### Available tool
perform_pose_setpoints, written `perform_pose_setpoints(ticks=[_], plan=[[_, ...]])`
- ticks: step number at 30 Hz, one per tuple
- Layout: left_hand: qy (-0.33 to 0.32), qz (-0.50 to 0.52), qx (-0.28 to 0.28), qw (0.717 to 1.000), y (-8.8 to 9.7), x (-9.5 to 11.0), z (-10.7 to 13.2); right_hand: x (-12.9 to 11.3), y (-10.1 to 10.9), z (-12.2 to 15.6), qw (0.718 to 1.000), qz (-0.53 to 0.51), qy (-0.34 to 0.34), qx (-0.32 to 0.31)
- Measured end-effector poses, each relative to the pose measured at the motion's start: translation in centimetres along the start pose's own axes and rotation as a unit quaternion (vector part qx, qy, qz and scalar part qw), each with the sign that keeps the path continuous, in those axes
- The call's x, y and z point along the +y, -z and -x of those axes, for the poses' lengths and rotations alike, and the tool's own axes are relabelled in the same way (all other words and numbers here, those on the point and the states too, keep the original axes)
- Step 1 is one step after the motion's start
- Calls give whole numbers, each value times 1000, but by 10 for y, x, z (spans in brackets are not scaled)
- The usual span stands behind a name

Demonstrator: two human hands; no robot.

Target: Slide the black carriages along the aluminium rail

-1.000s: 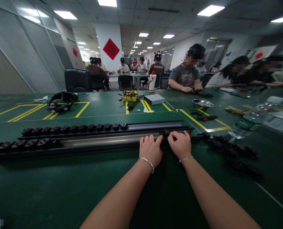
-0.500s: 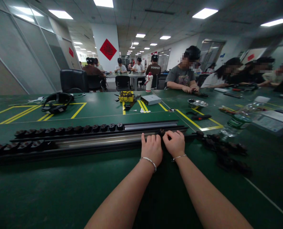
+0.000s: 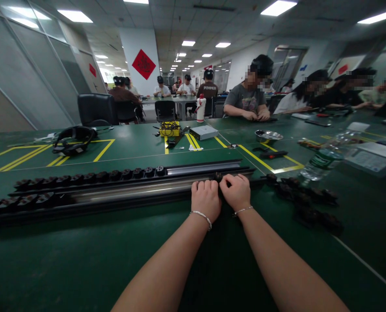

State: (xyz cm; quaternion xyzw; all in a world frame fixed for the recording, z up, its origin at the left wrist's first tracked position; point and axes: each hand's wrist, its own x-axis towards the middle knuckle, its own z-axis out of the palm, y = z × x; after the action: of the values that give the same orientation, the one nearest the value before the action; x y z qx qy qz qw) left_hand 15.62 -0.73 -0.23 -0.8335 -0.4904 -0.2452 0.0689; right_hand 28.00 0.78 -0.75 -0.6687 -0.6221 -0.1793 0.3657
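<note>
A long black track rail with a shiny metal channel lies across the table. My left hand has its fingers curled over the rail's near edge, toward the right part. Beside it, my right hand is closed at the rail's right end, thumb and fingers bent together. A small black module shows at its fingertips, partly hidden by the hands. Several black modules sit in the rail's left end. Behind it lies a second rail, its left part filled with a row of similar modules.
More black modules lie heaped to the right, by a plastic water bottle. Farther back are a headset, a yellow block with black cables, a grey box and a metal bowl. A co-worker sits across the table.
The view has shifted slightly. Both hands stay close together on the near rail in nearly the same pose, with the small black module still at the right fingertips.
</note>
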Motion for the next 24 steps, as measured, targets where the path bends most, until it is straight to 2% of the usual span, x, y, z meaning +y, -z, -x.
perform_pose_setpoints(ticks=[9,24], plan=[[5,-3,-36,999,7,1,-1,5,0,-1,1000,-16,15,11],[-5,-5,-17,1000,5,-1,-1,11,2,-3,999,-17,27,-9]])
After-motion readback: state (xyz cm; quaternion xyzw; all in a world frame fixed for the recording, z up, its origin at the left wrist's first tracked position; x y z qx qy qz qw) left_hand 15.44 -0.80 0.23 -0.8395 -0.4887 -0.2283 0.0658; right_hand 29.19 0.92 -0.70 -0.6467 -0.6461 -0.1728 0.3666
